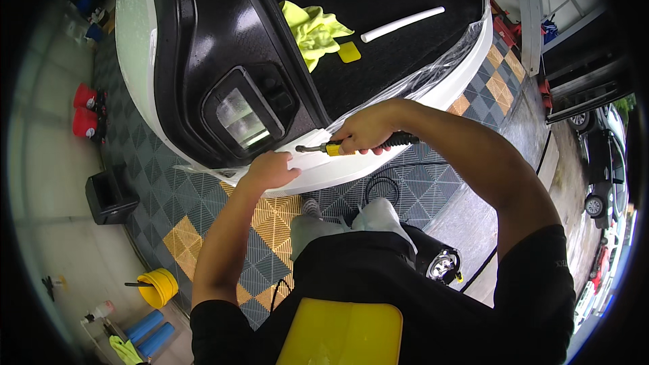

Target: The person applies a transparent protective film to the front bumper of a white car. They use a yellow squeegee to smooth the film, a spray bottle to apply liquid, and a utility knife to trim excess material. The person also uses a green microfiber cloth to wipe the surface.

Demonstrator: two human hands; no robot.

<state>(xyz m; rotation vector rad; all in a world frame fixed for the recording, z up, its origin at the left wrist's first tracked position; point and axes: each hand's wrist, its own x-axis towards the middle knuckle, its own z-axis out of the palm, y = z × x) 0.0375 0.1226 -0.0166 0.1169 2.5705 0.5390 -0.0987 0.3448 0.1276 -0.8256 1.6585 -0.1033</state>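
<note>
My right hand (pixel 373 125) is closed round a black-and-yellow hand tool (pixel 332 149) with a short metal tip; a ribbed black part shows behind the fist. That tip points left, just over the white vehicle panel (pixel 324 174). My left hand (pixel 272 170) rests at the panel's edge near the tip, thumb and forefinger apart, its other fingers partly hidden. Beside it is a black trim piece with a clear lamp window (pixel 241 118). Crinkled clear film (pixel 433 71) runs along the white edge to the right.
On the dark surface ahead lie a yellow-green cloth (pixel 312 30), a small yellow squeegee card (pixel 349 53) and a white strip (pixel 402 24). A black hose (pixel 383 182) loops on the tiled floor. Red buckets (pixel 85 108) and a yellow bucket (pixel 159 288) stand at left.
</note>
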